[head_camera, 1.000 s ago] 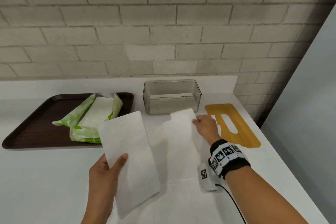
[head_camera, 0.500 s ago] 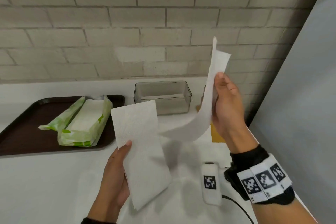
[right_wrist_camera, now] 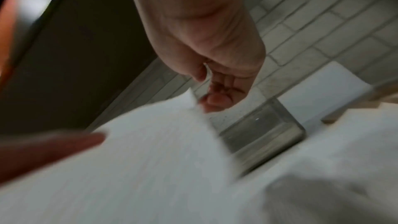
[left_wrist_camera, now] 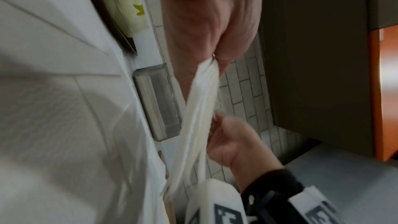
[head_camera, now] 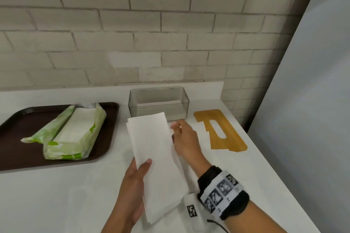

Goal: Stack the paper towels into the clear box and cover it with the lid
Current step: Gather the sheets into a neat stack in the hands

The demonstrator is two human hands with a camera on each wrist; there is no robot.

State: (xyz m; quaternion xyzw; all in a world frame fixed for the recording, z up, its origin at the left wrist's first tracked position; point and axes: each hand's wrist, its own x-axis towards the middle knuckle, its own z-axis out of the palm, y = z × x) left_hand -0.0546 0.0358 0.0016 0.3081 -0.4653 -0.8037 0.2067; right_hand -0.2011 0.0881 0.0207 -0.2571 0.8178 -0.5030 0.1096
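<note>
Both hands at paper towels [head_camera: 155, 159], left hand [head_camera: 132, 191] gripping, right hand [head_camera: 186, 142] beside

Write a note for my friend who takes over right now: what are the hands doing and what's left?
Left hand grips the stack of white paper towels above the white counter. Right hand is at the stack's right edge; its grip is unclear. Clear plastic box stands open behind, some white paper inside. Wooden lid with a slot lies to its right. Left: towels in, lid on.
</note>
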